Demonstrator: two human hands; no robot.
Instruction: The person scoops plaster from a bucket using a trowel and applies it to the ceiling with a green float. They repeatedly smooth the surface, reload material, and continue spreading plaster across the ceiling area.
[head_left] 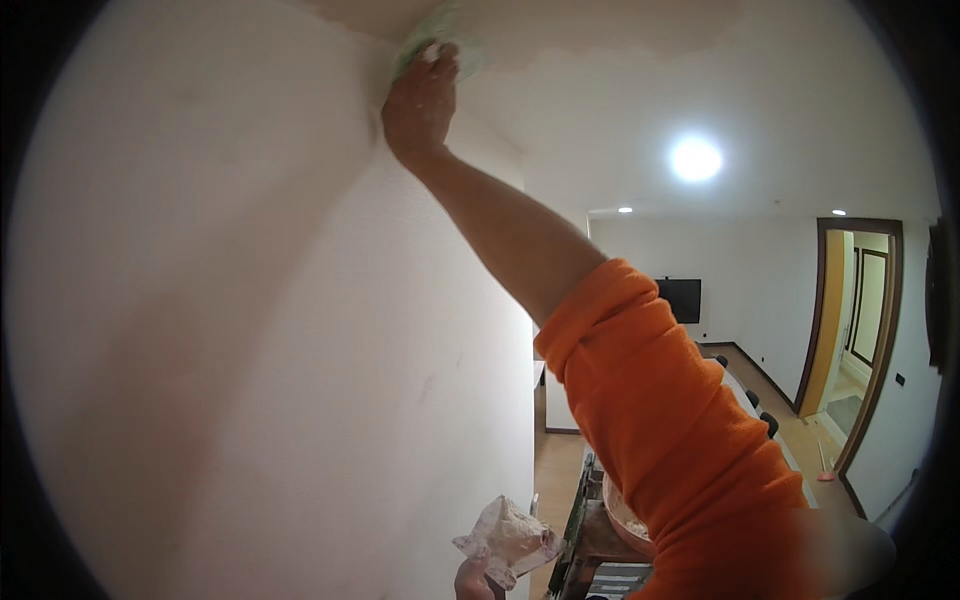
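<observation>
High up, our right hand's (420, 108) grip is closed around a translucent greenish spreader (437, 20), up at the ceiling (590, 110) close to the wall (250, 300). And down low, our left hand (473, 582) is gripping a paste-caked board (508, 537)! Beside our orange sleeve (680, 430), a pinkish tub (611, 502) carries pale paste; across the room, a plain black screen (682, 300).

Pale far wall (755, 270), dark screen (682, 302), brown-framed doorway (829, 320), 3 ceiling lights (696, 158).
</observation>
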